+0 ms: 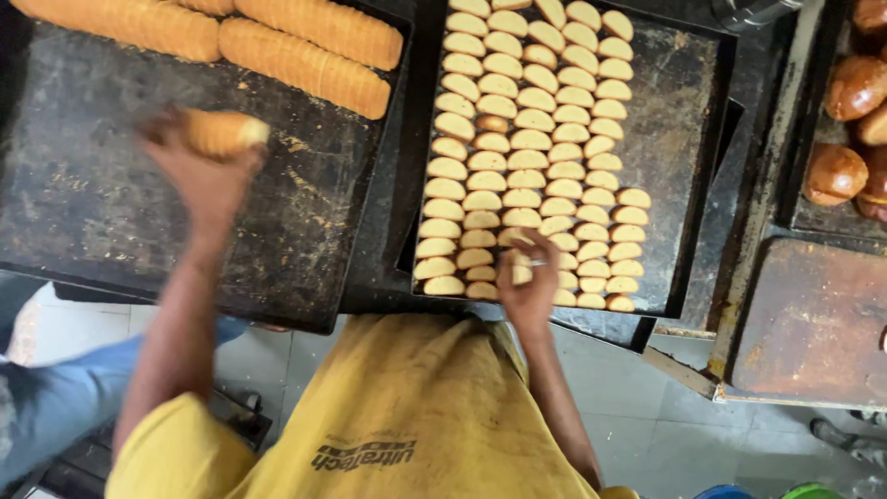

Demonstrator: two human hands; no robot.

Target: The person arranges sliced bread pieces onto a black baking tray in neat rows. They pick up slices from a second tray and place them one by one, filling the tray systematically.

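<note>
I see my left hand (pixel 208 171) closed around a short stack of pale golden rusk slices (pixel 222 131) above the dark, crumb-strewn metal tray (pixel 83 185), where three sliced loaves (pixel 305 65) remain at the far edge. My right hand (pixel 527 277) pinches one slice at the near rows of the second dark tray (pixel 688 120), which I judge about three-quarters filled with laid-out oval slices (pixel 531 139); its right strip is bare.
</note>
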